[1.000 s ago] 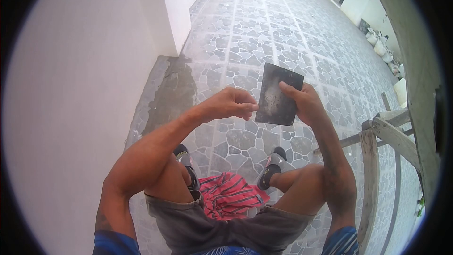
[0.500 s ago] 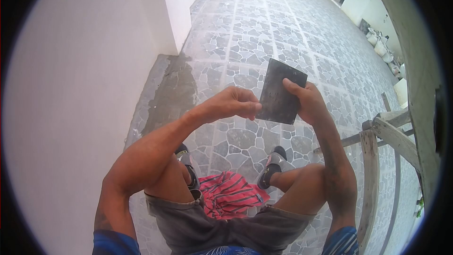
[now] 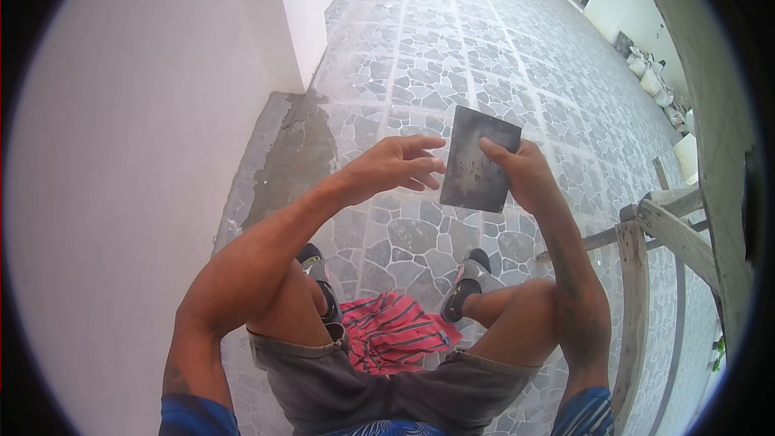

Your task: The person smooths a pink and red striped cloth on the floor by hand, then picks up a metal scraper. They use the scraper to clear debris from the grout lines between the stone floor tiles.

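Observation:
My right hand [image 3: 525, 175] grips a thin, dark grey rectangular sheet [image 3: 472, 173] by its right edge, thumb laid across the face. Pale smudges and specks mark the sheet's surface, and its exact kind is unclear. Beside its left edge, my left hand [image 3: 401, 164] is open with fingers spread, holding nothing. Down between my feet lies a crumpled red-pink cloth with dark stripes [image 3: 395, 331].
A white wall [image 3: 137, 153] rises on the left, with a wet-looking cement patch [image 3: 291, 153] at its foot. A wooden frame [image 3: 634, 299] stands close on the right. Stone-patterned floor [image 3: 420, 73] stretches ahead; several pale sacks [image 3: 654, 85] sit along the far right wall.
My left hand's fingers were curled at the sheet's edge and have now spread, off the sheet. The sheet has shifted slightly left and its face catches more light.

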A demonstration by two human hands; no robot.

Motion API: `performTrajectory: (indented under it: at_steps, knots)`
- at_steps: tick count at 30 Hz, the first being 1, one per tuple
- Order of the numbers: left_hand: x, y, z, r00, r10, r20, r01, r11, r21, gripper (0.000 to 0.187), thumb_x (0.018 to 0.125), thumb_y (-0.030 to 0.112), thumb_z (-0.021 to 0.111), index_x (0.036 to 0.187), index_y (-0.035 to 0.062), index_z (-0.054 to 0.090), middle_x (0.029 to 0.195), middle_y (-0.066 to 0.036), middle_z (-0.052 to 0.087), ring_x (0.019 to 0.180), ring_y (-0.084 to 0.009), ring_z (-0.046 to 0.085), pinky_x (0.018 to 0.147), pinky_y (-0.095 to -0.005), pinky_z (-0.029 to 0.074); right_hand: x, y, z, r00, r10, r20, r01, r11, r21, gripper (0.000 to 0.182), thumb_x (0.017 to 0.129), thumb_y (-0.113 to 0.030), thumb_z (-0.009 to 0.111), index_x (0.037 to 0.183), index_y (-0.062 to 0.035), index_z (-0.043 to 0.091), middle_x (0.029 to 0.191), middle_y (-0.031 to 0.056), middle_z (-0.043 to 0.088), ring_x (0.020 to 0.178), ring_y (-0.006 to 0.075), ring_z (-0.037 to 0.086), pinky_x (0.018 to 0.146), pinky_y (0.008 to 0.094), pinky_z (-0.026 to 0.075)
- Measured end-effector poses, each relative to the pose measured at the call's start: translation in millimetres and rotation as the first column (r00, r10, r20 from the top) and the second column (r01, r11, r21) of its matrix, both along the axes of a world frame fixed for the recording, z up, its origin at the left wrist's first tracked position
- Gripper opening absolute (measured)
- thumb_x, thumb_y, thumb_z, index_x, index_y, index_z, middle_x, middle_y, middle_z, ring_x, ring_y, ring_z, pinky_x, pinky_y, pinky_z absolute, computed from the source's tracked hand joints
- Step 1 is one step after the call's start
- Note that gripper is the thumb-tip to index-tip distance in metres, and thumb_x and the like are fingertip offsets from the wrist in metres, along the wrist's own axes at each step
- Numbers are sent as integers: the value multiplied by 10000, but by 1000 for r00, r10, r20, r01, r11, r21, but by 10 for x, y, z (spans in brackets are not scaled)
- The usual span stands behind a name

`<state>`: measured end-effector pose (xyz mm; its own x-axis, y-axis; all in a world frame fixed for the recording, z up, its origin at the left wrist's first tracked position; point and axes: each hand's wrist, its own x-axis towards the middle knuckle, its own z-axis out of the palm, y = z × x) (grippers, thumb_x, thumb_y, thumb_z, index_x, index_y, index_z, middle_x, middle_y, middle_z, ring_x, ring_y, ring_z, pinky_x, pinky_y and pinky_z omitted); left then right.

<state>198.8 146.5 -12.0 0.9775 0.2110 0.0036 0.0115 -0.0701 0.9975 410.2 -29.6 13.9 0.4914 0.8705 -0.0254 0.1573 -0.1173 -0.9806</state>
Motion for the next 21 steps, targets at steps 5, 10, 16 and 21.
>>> performTrajectory:
  at_steps: [5,10,16,21]
  knots:
    - [18,-100,8,996,-56,-71,57,998,20,677,1049,370,661,1599,57,419,1383,-189,633,1145,-226,703,1014,-359,570,-91,-7,52,996,28,88,-29,1000,6,376,1011,-293,682,1193,32,734,1041,48,747,930,103,663,823,282,523]
    - [22,-85,-17,994,-75,-75,79,995,61,680,1046,372,666,1589,36,432,1382,-185,634,1127,-226,712,996,-353,579,-12,3,53,994,9,108,-5,999,-37,362,1035,-277,675,1201,43,713,1057,89,757,942,136,707,836,302,556]
    - [21,-82,-43,989,-103,-103,114,987,110,708,1036,385,679,1573,-8,437,1331,-165,665,1106,-199,716,982,-345,584,-21,9,80,986,-49,158,58,997,-52,357,1042,-286,665,1187,36,718,1036,78,756,920,127,705,825,291,553]
    - [18,-98,-41,985,-104,-136,124,982,145,693,1040,381,676,1557,-24,455,1311,-155,682,1098,-189,717,962,-338,589,-55,13,100,981,-83,174,92,995,-42,363,1029,-296,662,1139,44,728,992,61,749,885,117,688,792,289,541]
